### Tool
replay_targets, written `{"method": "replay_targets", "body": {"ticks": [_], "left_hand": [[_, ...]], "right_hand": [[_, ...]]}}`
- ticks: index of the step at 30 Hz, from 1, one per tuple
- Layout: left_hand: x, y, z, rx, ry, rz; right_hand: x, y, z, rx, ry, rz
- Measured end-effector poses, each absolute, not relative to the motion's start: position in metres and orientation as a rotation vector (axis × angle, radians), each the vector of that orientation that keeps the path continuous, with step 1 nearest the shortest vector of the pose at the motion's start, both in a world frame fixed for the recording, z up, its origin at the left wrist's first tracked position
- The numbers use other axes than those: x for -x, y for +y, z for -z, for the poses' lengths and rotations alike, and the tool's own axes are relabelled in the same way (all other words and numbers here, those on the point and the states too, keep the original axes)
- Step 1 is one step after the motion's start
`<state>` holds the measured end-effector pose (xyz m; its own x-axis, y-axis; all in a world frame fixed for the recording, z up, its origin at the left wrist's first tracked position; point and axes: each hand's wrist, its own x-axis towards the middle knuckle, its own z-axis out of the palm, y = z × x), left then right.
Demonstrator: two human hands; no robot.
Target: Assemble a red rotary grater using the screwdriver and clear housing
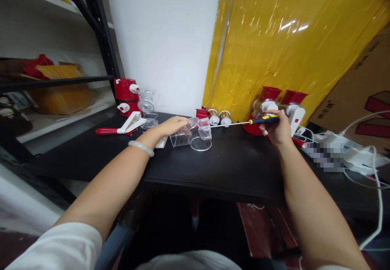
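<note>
My left hand point(178, 125) is closed around a clear plastic housing point(201, 143) with round openings, held at the tabletop. In my right hand point(278, 129) is the black and yellow handle of a screwdriver point(264, 120). Its long metal shaft points left, and the tip reaches the right side of the clear housing; whether it touches a screw there I cannot tell. A white crank with a red handle point(106, 131) lies left of my left hand. Just behind the housing stand small drum pieces with white ends point(225, 118) and a red part point(201, 113).
Red bases point(126, 90) are stacked at the back left beside clear housings point(146, 101). Assembled red and white rotary graters point(269, 95) stand behind my right hand. White cables and adapters point(359, 156) lie at the right. A shelf rack point(100, 30) rises on the left.
</note>
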<state>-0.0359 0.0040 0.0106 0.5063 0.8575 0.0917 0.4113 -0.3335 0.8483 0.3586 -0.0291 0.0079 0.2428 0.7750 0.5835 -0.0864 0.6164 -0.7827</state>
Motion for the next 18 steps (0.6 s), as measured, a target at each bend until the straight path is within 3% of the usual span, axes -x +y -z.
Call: {"method": "replay_targets", "body": {"ticks": [5,11,18], "left_hand": [[0.0351,0.0016,-0.0120,-1.943,1.050,-0.706],[0.0358,0.0037,-0.0111,-1.962,1.060,-0.699],[0.0347,0.0007,-0.0133,-1.951,1.071,-0.702]], "right_hand": [[-0.3532,-0.0339,-0.0108,0.588,-1.223,-0.761],[-0.3598,-0.0276,-0.0058,0.797,-1.165,-0.547],[-0.3535,-0.0341,-0.0107,0.604,-1.250,-0.715]]}}
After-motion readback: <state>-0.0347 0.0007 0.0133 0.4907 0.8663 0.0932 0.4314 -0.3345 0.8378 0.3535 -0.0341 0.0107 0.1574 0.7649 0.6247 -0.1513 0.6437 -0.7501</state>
